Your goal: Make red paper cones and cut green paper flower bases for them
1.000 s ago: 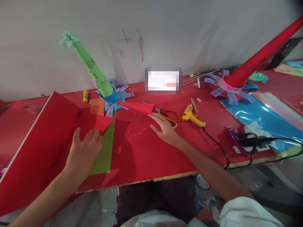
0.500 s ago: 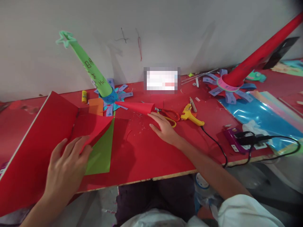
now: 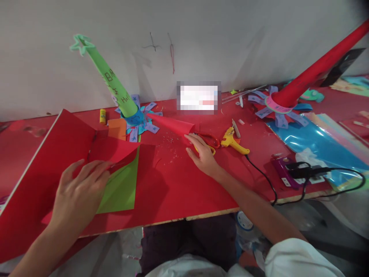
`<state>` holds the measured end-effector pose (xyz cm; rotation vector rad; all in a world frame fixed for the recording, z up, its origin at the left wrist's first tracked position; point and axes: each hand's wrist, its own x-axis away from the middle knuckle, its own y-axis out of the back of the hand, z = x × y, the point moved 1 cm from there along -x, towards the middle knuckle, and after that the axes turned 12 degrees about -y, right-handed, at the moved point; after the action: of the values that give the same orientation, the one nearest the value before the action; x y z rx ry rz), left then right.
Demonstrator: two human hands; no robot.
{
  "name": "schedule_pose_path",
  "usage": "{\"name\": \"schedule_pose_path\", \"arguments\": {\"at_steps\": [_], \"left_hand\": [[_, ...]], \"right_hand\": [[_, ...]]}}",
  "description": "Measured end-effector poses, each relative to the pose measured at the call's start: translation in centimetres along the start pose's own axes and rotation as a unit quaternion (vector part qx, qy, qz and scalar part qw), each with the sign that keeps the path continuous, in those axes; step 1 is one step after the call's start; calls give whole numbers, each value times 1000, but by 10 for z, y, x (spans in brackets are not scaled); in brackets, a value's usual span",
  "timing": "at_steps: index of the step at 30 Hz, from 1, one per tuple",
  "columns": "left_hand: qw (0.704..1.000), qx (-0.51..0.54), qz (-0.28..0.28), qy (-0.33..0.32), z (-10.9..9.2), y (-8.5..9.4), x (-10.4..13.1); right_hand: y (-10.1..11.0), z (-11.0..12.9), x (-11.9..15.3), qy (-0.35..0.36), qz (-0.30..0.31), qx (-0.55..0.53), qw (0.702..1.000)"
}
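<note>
My left hand (image 3: pixel 82 184) has its fingers curled over the loose edge of a red paper sheet (image 3: pixel 112 150), lifted above a green sheet (image 3: pixel 121 188). A large red folder-like card (image 3: pixel 46 165) stands opened behind that hand. My right hand (image 3: pixel 201 154) lies with its fingers stretched out at the wide end of a red paper cone (image 3: pixel 173 123). Beside these fingers are red-handled scissors (image 3: pixel 211 139) and a yellow handle (image 3: pixel 211 150), partly hidden. The cone's tip points left, toward the blue base of a green paper cone (image 3: pixel 115 84).
A yellow glue gun (image 3: pixel 235 144) with a black cord lies right of my right hand. Further right are a purple power strip (image 3: pixel 285 171), blue glossy sheets (image 3: pixel 314 138) and a tall red cone (image 3: pixel 319 69). A glue stick (image 3: pixel 102 116) stands at the back left.
My left hand has shifted slightly left and lower with the red sheet's edge. My right hand and the red cone have moved a little to the right.
</note>
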<state>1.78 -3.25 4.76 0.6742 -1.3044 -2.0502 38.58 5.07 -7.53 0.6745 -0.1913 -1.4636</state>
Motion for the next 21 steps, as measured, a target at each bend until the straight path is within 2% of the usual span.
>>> {"name": "schedule_pose_path", "arguments": {"at_steps": [3,5,10,13,15,18,21], "left_hand": [[1000,2,10,-24,-4,-5,0],[999,-1,31,-17,-9,-5,-3],[988,0,121,99,-21,3,-22],[979,51,117,160,-26,3,-39],[975,87,107,173,-29,-3,-49],[967,147,96,183,-33,-21,-58],[942,272,47,191,-37,-43,-59]], "right_hand": [[-2,0,1,-2,16,37,999],[-4,1,4,-16,31,57,998],[-17,16,15,-41,56,17,997],[-42,38,17,-40,136,-66,988],[-68,51,16,-80,239,-150,956],[-111,63,13,-182,335,-282,880],[-143,66,12,-227,358,-392,816]]}}
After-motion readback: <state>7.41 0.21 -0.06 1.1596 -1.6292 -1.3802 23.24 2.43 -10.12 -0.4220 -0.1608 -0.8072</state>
